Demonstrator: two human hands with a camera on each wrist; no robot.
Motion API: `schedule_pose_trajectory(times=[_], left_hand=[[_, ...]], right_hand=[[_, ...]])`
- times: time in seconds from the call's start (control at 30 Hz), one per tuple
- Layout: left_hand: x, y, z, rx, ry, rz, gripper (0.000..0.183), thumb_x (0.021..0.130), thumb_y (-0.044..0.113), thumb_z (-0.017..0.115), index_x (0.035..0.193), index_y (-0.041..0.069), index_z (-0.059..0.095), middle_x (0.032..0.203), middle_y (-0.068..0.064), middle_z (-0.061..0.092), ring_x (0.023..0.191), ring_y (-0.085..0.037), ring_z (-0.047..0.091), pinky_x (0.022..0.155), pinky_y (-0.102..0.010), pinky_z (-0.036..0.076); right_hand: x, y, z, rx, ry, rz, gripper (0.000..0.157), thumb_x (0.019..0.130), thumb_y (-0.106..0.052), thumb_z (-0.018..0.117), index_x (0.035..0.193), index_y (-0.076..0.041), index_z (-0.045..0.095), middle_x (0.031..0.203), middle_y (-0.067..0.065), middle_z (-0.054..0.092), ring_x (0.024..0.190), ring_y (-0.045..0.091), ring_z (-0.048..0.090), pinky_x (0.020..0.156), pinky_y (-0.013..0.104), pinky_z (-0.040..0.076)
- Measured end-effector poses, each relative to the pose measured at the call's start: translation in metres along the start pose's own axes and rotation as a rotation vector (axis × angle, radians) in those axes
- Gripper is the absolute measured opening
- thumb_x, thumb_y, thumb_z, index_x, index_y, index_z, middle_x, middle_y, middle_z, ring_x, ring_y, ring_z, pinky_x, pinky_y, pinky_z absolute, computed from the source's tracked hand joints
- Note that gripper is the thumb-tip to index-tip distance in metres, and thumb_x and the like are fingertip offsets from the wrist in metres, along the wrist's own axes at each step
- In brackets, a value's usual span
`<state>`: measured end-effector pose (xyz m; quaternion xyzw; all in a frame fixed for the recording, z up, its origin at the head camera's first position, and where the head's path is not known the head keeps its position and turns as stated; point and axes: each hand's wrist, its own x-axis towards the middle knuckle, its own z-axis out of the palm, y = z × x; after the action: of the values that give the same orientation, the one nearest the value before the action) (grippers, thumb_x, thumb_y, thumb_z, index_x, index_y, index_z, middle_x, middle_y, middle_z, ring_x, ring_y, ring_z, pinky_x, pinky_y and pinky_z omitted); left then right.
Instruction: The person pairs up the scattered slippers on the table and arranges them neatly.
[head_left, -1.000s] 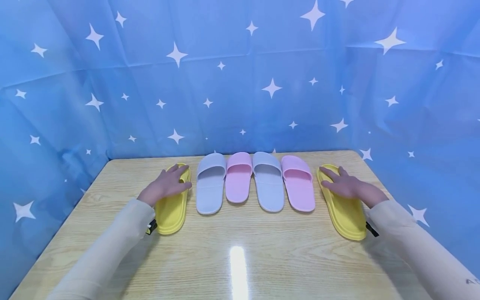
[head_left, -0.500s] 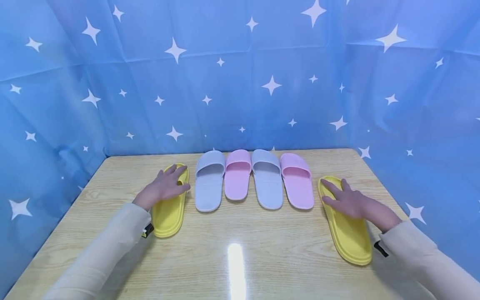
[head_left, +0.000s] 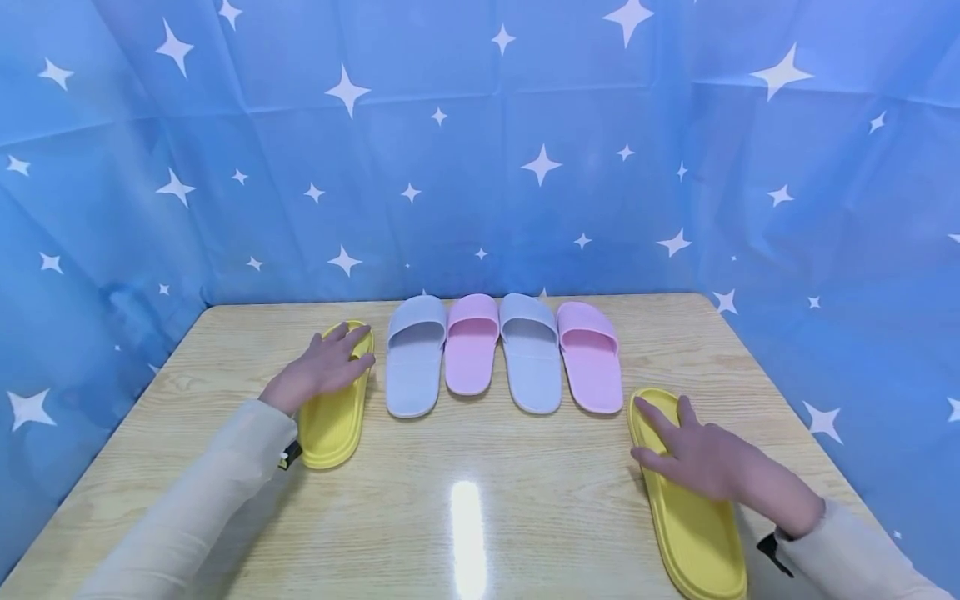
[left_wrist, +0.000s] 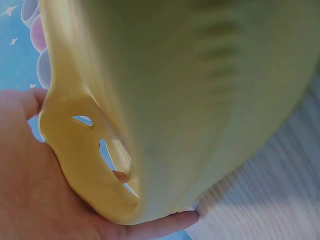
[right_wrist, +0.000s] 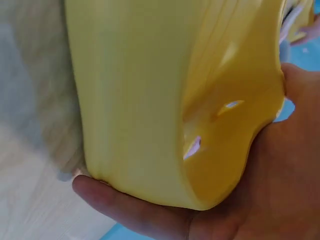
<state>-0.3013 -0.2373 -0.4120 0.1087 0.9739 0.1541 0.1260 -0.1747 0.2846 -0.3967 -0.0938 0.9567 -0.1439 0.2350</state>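
In the head view my left hand (head_left: 318, 372) grips a yellow slipper (head_left: 330, 429) at the table's left, its palm lying over the strap. The left wrist view shows the perforated strap (left_wrist: 90, 165) against the palm, fingers curled round its edge. On the right, my right hand (head_left: 708, 458) holds the other yellow slipper (head_left: 697, 542), heel pointing at the front of the view. Palm and fingers wrap its strap (right_wrist: 225, 145) in the right wrist view. Both straps are mostly hidden under the hands from above.
Between the hands, along the back edge of the wooden table (head_left: 360, 525), stand a grey slipper (head_left: 415, 375), a pink slipper (head_left: 471, 362), a second grey slipper (head_left: 534, 375) and a second pink slipper (head_left: 595, 375). A blue star-patterned curtain (head_left: 480, 200) hangs behind.
My right hand has drawn its yellow slipper toward the front of the table, away from the pink slipper beside it. The left hand and its slipper stay nearly in place.
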Motion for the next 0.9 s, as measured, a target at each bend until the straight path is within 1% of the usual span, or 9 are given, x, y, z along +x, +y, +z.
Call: schedule_pose_trajectory(times=[0.1,0.17,0.23,0.27,0.37,0.47,0.57,0.7,0.9], left_hand=[[0.002,0.0,0.0,-0.015,-0.002,0.013,0.068,0.108,0.042,0.032,0.165,0.007,0.021,0.17,-0.032,0.011,0.157,-0.052,0.006,0.124,-0.073,0.0],[0.003,0.0,0.0,-0.022,-0.009,0.02,0.068,0.109,0.042,0.031,0.165,0.007,0.02,0.17,-0.032,0.011,0.158,-0.052,0.005,0.124,-0.072,-0.001],[0.003,0.001,0.0,-0.028,-0.014,0.025,0.068,0.109,0.042,0.031,0.165,0.007,0.02,0.17,-0.032,0.011,0.158,-0.052,0.005,0.124,-0.072,-0.001],[0.002,0.001,0.0,-0.028,-0.016,0.024,0.068,0.109,0.042,0.031,0.165,0.007,0.019,0.17,-0.032,0.01,0.158,-0.052,0.004,0.124,-0.073,-0.001],[0.001,0.002,-0.001,-0.027,-0.011,0.009,0.068,0.109,0.043,0.031,0.166,0.008,0.019,0.17,-0.031,0.009,0.157,-0.055,0.004,0.123,-0.074,0.001],[0.001,0.001,-0.001,-0.023,0.001,-0.002,0.068,0.109,0.043,0.031,0.166,0.009,0.019,0.17,-0.032,0.008,0.155,-0.058,0.004,0.122,-0.076,0.002],[0.001,0.001,-0.001,-0.027,0.006,-0.008,0.068,0.109,0.044,0.031,0.166,0.01,0.018,0.17,-0.031,0.007,0.155,-0.059,0.003,0.122,-0.076,0.003],[0.0,0.001,0.0,-0.032,0.002,-0.014,0.069,0.108,0.045,0.033,0.167,0.012,0.016,0.171,-0.031,0.006,0.154,-0.061,0.002,0.121,-0.077,0.004],[-0.001,-0.001,0.0,-0.022,-0.004,0.007,0.072,0.107,0.044,0.038,0.167,0.01,0.016,0.17,-0.032,0.008,0.154,-0.061,0.003,0.12,-0.078,0.004]], right_hand=[[-0.01,-0.01,0.008,-0.029,0.003,-0.014,0.092,0.099,-0.07,0.047,0.167,-0.016,0.016,0.153,0.057,-0.002,0.043,0.016,0.036,0.042,0.034,0.034],[-0.015,-0.016,0.011,-0.05,-0.012,-0.018,0.093,0.098,-0.072,0.048,0.167,-0.018,0.017,0.154,0.056,0.001,0.049,0.026,0.051,0.044,0.038,0.039],[-0.019,-0.023,0.015,-0.072,-0.018,-0.037,0.095,0.096,-0.074,0.05,0.167,-0.02,0.018,0.155,0.054,0.004,0.07,0.047,0.065,0.048,0.042,0.045],[-0.02,-0.027,0.017,-0.088,-0.019,-0.054,0.098,0.094,-0.076,0.051,0.167,-0.021,0.018,0.156,0.053,0.005,0.084,0.057,0.065,0.052,0.046,0.049],[-0.024,-0.04,0.023,-0.125,-0.014,-0.12,0.104,0.088,-0.078,0.057,0.167,-0.024,0.018,0.159,0.049,0.01,0.117,0.077,0.046,0.067,0.059,0.056],[-0.026,-0.055,0.028,-0.151,-0.004,-0.171,0.109,0.083,-0.081,0.061,0.167,-0.028,0.017,0.161,0.046,0.014,0.122,0.077,0.044,0.079,0.069,0.054],[-0.025,-0.07,0.032,-0.166,0.008,-0.208,0.109,0.083,-0.082,0.06,0.167,-0.029,0.018,0.161,0.046,0.017,0.121,0.077,0.046,0.088,0.072,0.052],[-0.021,-0.091,0.037,-0.164,0.01,-0.232,0.109,0.081,-0.083,0.06,0.167,-0.03,0.019,0.162,0.045,0.016,0.122,0.075,0.047,0.093,0.07,0.051],[-0.006,-0.127,0.041,-0.195,-0.025,-0.22,0.107,0.08,-0.082,0.061,0.166,-0.037,0.017,0.164,0.041,0.013,0.128,0.071,0.047,0.1,0.067,0.05]])
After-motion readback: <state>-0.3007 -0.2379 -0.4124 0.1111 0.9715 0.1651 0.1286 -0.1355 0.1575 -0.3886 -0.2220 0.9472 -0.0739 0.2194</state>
